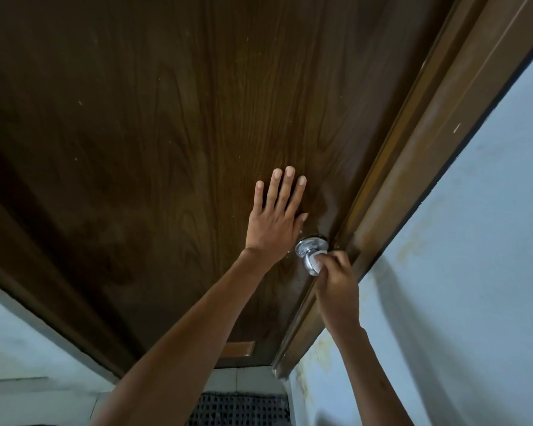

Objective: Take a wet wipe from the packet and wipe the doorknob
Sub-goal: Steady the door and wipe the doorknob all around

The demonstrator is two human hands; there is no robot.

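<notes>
While the left hand (274,222) lies flat on the door (166,149), fingers straight and spread, palm on the wood, the right hand (336,281) is curled round a white wipe (316,265) and holds it against the knob (308,250).

Knob: chrome, round plate flush to the door, low on the door's right edge, just beside the frame (428,149). The left side and the plate are exposed; the right and lower side is covered by the wipe and the fingers.

Wipe: bunched up, with only a small white patch showing between the right fingertips and the knob. The rest is hidden inside the grip.

The left hand sits just up-left of the knob, thumb tip near the plate; can't tell if it touches. It holds nothing.

Door: dark brown wood grain, with a small lighter wooden patch (239,348) at its bottom edge. The frame is a lighter brown.

Wall (474,272): pale blue, right of the frame, with yellowish stains along the frame edge.

Floor: a dark perforated mat (240,410) at the bottom of view, with pale tile between it and the door.

Both forearms are bare.
</notes>
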